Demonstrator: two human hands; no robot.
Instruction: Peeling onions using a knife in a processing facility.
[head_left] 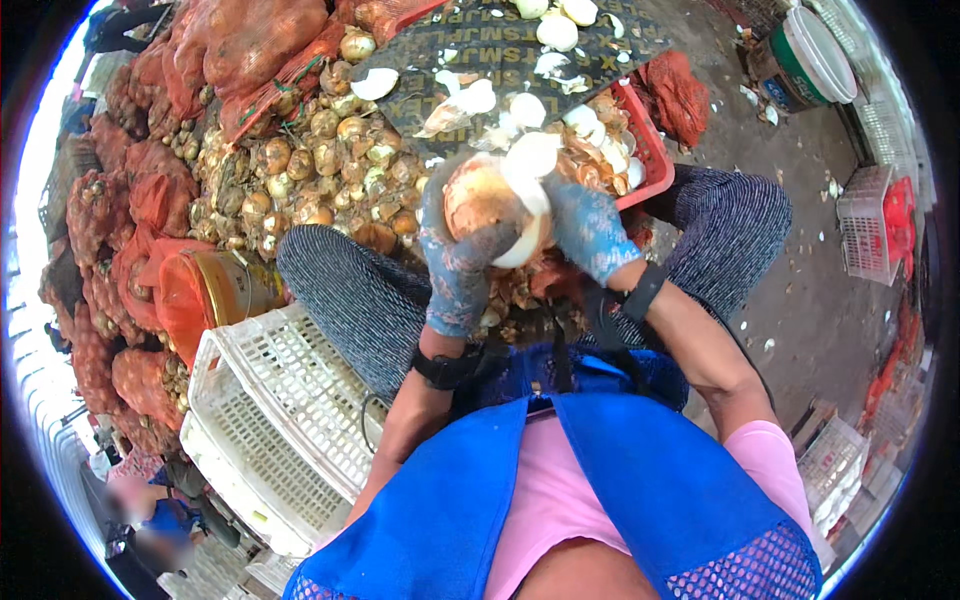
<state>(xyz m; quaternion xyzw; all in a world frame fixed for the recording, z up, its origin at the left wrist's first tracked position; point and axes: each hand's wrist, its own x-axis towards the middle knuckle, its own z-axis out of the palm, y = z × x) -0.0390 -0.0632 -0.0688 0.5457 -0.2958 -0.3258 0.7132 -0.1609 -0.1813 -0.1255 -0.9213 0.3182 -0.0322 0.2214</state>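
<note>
My left hand (452, 275), in a patterned blue-grey glove, is closed around a large brown-skinned onion (474, 203) in front of me. At the onion's right side is my right hand (593, 230), gloved alike, with its fingers curled in. A pale, peeled-back onion layer (533, 158) stands up between the hands, partly smeared by motion. What the right fingers pinch is hidden. Just beyond, a dark board (420, 75) carries white peeled onions (557, 32) and scraps of skin. A red crate (655, 165) full of peelings stands beside it.
Unpeeled onions (285, 160) lie heaped at the left, with red mesh sacks (235, 50) behind. A white plastic crate (270, 400) stands by my left leg, near a yellow bucket (240, 285). A lidded bucket (795, 65) and another crate (865, 220) are at the right.
</note>
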